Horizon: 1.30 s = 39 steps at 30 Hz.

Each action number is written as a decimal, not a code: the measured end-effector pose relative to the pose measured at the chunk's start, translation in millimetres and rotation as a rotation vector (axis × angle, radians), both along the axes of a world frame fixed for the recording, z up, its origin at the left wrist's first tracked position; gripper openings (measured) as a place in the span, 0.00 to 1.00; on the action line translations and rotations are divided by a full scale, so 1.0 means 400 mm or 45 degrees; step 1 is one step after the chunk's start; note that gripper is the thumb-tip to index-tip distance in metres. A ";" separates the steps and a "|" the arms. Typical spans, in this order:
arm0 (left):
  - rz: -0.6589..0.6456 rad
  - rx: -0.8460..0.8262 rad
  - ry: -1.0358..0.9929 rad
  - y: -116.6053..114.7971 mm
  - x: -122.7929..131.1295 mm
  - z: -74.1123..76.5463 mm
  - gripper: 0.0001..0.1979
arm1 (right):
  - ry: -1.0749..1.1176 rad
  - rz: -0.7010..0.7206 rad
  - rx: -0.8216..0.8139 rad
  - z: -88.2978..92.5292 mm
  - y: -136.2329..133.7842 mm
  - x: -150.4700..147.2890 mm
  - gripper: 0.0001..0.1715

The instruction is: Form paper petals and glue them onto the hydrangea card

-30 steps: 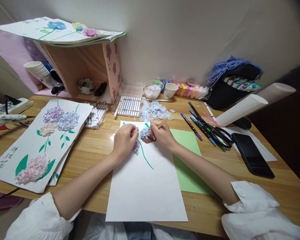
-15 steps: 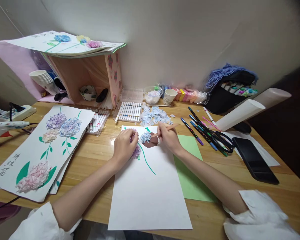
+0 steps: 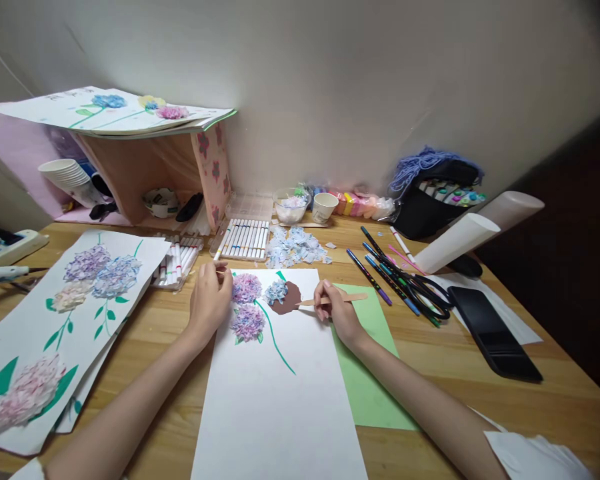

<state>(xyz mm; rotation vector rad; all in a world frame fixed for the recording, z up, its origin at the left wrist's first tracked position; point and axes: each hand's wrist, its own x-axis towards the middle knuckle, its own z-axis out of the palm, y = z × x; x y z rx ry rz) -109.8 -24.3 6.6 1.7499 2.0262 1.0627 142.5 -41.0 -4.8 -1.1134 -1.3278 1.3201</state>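
Observation:
My right hand [image 3: 331,308] grips a flat wooden craft stick [image 3: 354,297], its tip at the edge of a brown round patch [image 3: 286,300] on the white paper [image 3: 280,413]. Small blue paper scraps form a cluster [image 3: 276,291] on the patch's left side. At the paper's upper left edge, my left hand [image 3: 210,300] has its fingers curled together; whatever is in them, if anything, is hidden. Pink-purple scrap flowers [image 3: 249,323] lie beside it on the paper, with a green painted stem [image 3: 275,343] curving down.
Blue paper scraps [image 3: 297,247] are heaped behind the paper, near a glass bowl [image 3: 291,207] and a paper cup [image 3: 325,207]. Markers [image 3: 243,238] lie boxed at left. Pens, scissors [image 3: 427,293] and a phone [image 3: 495,333] lie right; finished flower pictures [image 3: 125,320] lie left.
My left hand has moved left, off the flowers to the paper's edge. My right hand has drawn back slightly, taking the stick from the blue cluster to the patch's right side. The view has shifted.

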 end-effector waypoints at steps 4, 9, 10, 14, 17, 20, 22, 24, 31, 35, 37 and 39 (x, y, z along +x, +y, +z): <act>-0.008 -0.083 0.010 -0.007 0.011 0.003 0.11 | -0.074 -0.027 0.055 0.004 -0.005 0.003 0.24; -0.032 -0.123 -0.110 -0.009 0.006 0.004 0.13 | -0.137 -0.448 0.281 0.010 0.047 0.056 0.14; -0.039 -0.126 -0.134 -0.009 0.005 0.001 0.13 | -0.138 -0.600 0.343 0.012 0.064 0.076 0.13; -0.084 -0.115 -0.173 -0.008 0.007 -0.013 0.14 | -0.051 -1.115 0.560 0.010 0.118 0.146 0.12; -0.102 -0.116 -0.177 -0.011 0.015 -0.017 0.14 | -0.144 -0.855 0.528 0.006 0.132 0.144 0.13; -0.087 -0.116 -0.173 -0.014 0.021 -0.013 0.13 | -0.490 -0.458 0.540 0.005 0.144 0.101 0.10; -0.074 -0.123 -0.163 -0.016 0.023 -0.010 0.12 | -0.715 -0.241 0.592 0.000 0.160 0.070 0.04; -0.073 -0.131 -0.154 -0.017 0.025 -0.008 0.12 | -0.847 -0.142 0.651 -0.011 0.180 0.049 0.02; -0.068 -0.092 -0.103 -0.024 0.028 -0.003 0.10 | -0.862 -0.264 0.662 -0.027 0.194 0.033 0.04; -0.154 0.133 0.009 -0.040 0.045 0.020 0.08 | -0.401 -0.385 0.457 0.014 0.149 0.002 0.03; -0.291 0.224 0.049 -0.052 0.062 0.033 0.07 | -0.128 -0.322 0.272 0.035 0.115 -0.023 0.08; -0.454 0.218 0.076 -0.064 0.083 0.044 0.07 | 0.003 -0.244 0.126 0.050 0.079 -0.048 0.13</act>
